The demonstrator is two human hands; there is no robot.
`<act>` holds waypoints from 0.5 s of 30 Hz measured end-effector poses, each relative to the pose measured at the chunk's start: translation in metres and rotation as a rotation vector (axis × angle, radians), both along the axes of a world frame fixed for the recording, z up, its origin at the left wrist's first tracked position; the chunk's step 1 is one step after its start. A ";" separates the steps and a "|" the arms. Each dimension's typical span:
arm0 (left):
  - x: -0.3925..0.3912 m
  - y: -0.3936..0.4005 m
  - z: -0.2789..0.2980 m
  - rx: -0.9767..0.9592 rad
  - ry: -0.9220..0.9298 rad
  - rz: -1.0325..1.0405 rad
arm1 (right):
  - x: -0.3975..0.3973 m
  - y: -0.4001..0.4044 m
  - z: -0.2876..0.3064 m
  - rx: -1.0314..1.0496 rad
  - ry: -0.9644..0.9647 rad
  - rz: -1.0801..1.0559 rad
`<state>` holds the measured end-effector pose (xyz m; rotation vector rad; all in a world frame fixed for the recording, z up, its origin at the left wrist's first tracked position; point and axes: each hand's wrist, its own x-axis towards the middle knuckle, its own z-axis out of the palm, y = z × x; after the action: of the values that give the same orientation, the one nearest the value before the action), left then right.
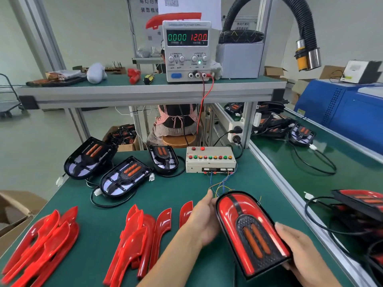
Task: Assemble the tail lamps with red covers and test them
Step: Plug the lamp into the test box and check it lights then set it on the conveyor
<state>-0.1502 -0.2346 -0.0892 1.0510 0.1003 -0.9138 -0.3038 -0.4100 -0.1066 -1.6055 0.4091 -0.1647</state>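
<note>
I hold a tail lamp [250, 230] with its red covers fitted, tilted above the green table [178, 189] at the near right. My left hand [204, 220] grips its left edge. My right hand [294, 251] grips its lower right corner. Three black tail lamps without covers, one of them [124, 177], lie at the far left of the table. Loose red covers lie in two piles, one at the left [41, 247] and one in the middle [138, 239]. The test box [210, 160] with coloured buttons stands behind the lamp, thin wires trailing from it.
A power supply [187, 50] reading 0.000 A and 12.00 V stands on the upper shelf. Assembled lamps [360, 206] and cables lie on the right-hand bench. A cardboard box [14, 214] sits at the left. A person sits behind the bench.
</note>
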 end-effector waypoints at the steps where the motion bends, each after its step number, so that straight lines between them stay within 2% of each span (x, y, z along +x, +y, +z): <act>1: 0.001 0.003 -0.003 0.032 -0.013 0.013 | 0.000 0.001 0.000 -0.053 0.023 0.026; 5: 0.002 0.009 -0.009 0.243 -0.116 0.017 | 0.004 0.010 0.008 -0.123 0.086 0.150; 8: 0.008 0.009 -0.006 0.452 -0.390 0.004 | 0.007 0.009 0.011 -0.182 0.106 0.186; 10: 0.011 0.007 -0.002 0.515 -0.556 -0.001 | 0.010 0.009 0.014 -0.211 0.104 0.193; 15: 0.010 0.000 0.002 0.679 -0.775 -0.080 | 0.017 0.008 0.015 -0.378 0.160 0.205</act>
<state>-0.1399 -0.2347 -0.0876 1.9911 -0.3025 -0.4835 -0.2865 -0.4019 -0.0916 -2.0305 0.3463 0.0468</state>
